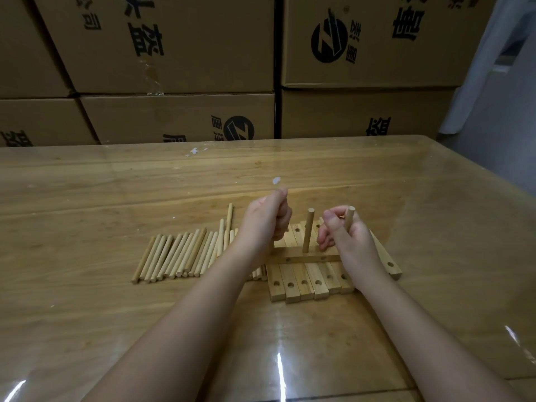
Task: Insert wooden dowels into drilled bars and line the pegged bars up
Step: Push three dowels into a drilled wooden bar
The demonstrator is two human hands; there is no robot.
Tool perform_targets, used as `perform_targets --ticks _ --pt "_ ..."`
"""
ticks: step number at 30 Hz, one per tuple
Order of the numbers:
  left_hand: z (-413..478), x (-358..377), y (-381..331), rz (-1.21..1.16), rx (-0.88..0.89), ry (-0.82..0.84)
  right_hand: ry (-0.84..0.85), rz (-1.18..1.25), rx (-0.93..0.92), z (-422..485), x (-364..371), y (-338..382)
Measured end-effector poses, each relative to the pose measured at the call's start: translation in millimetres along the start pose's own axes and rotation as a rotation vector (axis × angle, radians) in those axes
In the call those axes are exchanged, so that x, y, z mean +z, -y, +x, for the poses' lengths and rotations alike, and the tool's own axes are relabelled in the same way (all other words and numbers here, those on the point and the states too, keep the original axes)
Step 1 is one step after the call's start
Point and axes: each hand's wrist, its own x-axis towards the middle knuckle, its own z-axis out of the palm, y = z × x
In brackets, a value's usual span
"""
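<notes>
A drilled wooden bar (307, 259) lies crosswise on top of a row of several drilled bars (304, 282). One dowel (308, 230) stands upright in its middle hole, touched by neither hand. My left hand (265, 220) is curled in a fist over the bar's left end, gripping what looks like an upright dowel, mostly hidden by the fingers. My right hand (346, 236) holds another upright dowel (350, 216) over the bar's right end; its lower part is hidden by the hand. Loose dowels (179, 256) lie side by side to the left.
The work sits on a glossy wooden table (116, 192) under a clear cover. Stacked cardboard boxes (174, 47) form a wall along the table's far edge. The table's right edge runs diagonally at the right (493, 181).
</notes>
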Motion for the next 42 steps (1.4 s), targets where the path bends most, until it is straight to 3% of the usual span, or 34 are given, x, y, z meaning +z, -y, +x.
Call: perform_targets --ticks 4,8,10,15,19,25,29,33,42 --pt "-7 -25 3 0.331 0.008 0.046 -0.049 0.024 -0.027 -2 -1 0" --pt "-15 -49 10 1.087 0.044 0.229 -0.114 0.069 -0.038 -3 -1 2" --pt "-15 -51 17 1.285 0.093 0.234 -0.142 0.083 -0.016 -2 -2 2" --pt "-10 -55 19 1.138 0.104 0.236 -0.303 0.168 0.035 7 -13 2" --pt "5 -75 16 1.052 0.062 0.094 -0.422 0.165 0.092 13 -25 -1" --pt "43 -113 10 0.796 -0.093 -0.227 -0.336 0.038 0.074 13 -20 -7" --pt "60 -152 20 0.822 -0.225 -0.374 -0.318 0.039 0.082 14 -20 -7" --pt "61 -179 38 0.982 -0.361 -0.418 -0.292 0.024 0.097 16 -18 -6" --pt "75 -173 35 1.053 -0.304 -0.412 -0.290 0.012 0.101 16 -17 -6"
